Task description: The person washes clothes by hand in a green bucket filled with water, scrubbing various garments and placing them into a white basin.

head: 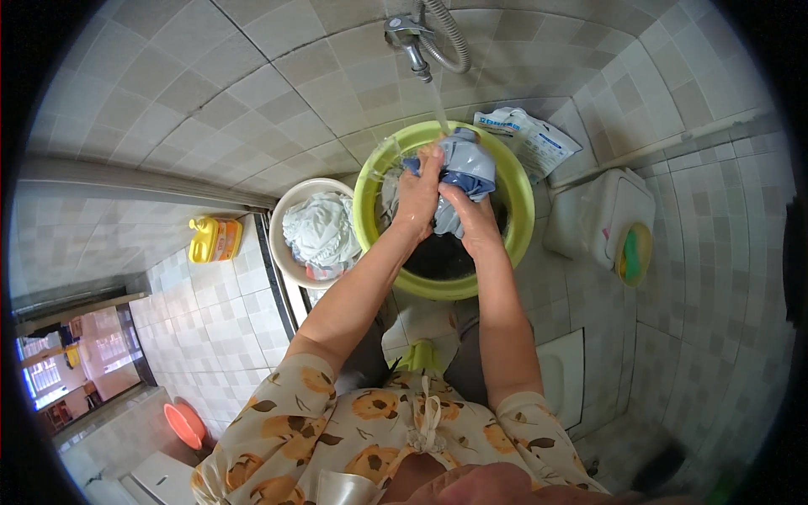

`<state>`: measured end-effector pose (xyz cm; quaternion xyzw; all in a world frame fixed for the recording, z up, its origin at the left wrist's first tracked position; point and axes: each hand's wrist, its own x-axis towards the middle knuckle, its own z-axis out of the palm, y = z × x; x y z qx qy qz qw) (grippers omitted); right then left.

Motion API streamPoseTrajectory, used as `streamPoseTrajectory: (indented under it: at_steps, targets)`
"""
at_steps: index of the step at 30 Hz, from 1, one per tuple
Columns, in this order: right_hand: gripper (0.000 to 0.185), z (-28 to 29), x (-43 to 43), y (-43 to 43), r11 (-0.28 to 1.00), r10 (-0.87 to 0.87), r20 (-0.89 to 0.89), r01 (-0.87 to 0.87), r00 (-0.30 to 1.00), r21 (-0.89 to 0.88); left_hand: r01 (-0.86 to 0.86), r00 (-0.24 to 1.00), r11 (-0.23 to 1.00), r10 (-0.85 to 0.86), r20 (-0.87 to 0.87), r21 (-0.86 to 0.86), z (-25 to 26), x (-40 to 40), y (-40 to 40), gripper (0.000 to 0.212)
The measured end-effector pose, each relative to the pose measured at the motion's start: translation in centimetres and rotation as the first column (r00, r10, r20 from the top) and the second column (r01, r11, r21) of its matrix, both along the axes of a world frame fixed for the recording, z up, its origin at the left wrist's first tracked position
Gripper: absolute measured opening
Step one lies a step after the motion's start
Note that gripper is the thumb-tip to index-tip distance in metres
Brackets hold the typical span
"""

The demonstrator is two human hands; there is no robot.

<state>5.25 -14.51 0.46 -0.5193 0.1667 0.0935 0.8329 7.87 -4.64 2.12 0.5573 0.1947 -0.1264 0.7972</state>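
Both of my hands grip a bunched, wet blue-grey cloth [470, 161] above a large lime-green basin [522, 233]. My left hand [418, 196] is closed on its left side, and my right hand [472, 218] holds it from below on the right. Water runs from a chrome tap [413, 53] onto the cloth, with splashes at the basin's left side. Dark water or dark fabric lies in the lower part of the basin; which of them, I cannot tell. Greyish fabric [389, 196] shows by the left inner wall. A smaller whitish basin [278, 252] holds white laundry [320, 227].
Behind the green basin, a white printed bag [536, 142] leans at the wall. A lidded white bin [593, 211] stands right. A yellow jug [216, 240] is on the tiled floor at left, beyond a dark threshold strip [273, 278]. A coral basin [184, 425] sits lower left.
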Motion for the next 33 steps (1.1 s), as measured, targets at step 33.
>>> streamPoseTrajectory:
  at_steps: [33]
  targets:
    - [0.038,-0.4,1.4,-1.4,0.931,-0.362,0.022,0.361,0.932,0.045,-0.648,0.158,0.540,-0.594,0.789,0.536,8.3,13.0,6.0,0.012]
